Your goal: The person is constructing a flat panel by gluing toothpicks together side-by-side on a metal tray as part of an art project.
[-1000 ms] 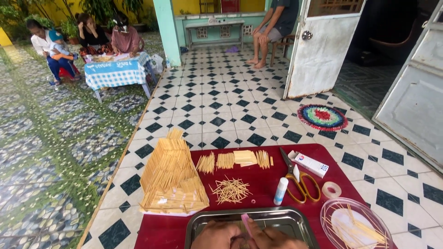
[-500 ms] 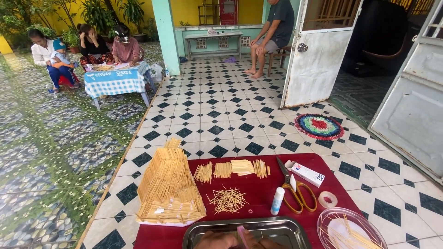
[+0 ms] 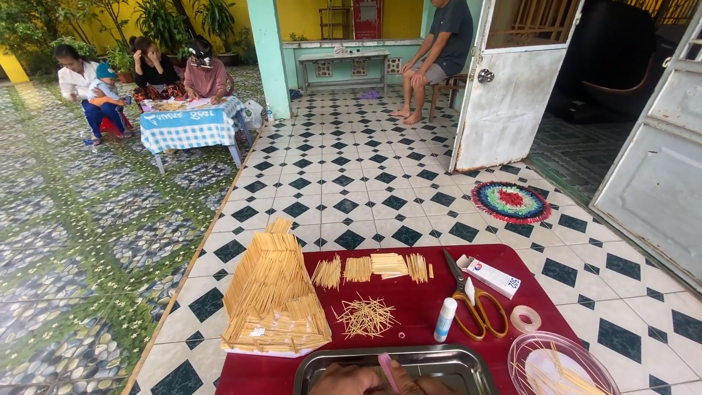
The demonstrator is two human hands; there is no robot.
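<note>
Grip: both hands sit at the bottom edge, mostly cut off. The left hand (image 3: 344, 379) and right hand (image 3: 420, 384) close together around a thin pink stick (image 3: 387, 371); which fingers pinch it cannot be told.

Location: hands over a steel tray (image 3: 468, 362) at 6 o'clock on the red mat (image 3: 409, 307).

Nearby: stick-built model house (image 3: 272, 296) at 9 o'clock; loose toothpick pile (image 3: 365, 317) at 12; glue bottle (image 3: 444, 320), yellow-handled scissors (image 3: 468, 296) and tape roll (image 3: 525, 318) toward 2; clear bowl (image 3: 559, 363) at 3.
</note>
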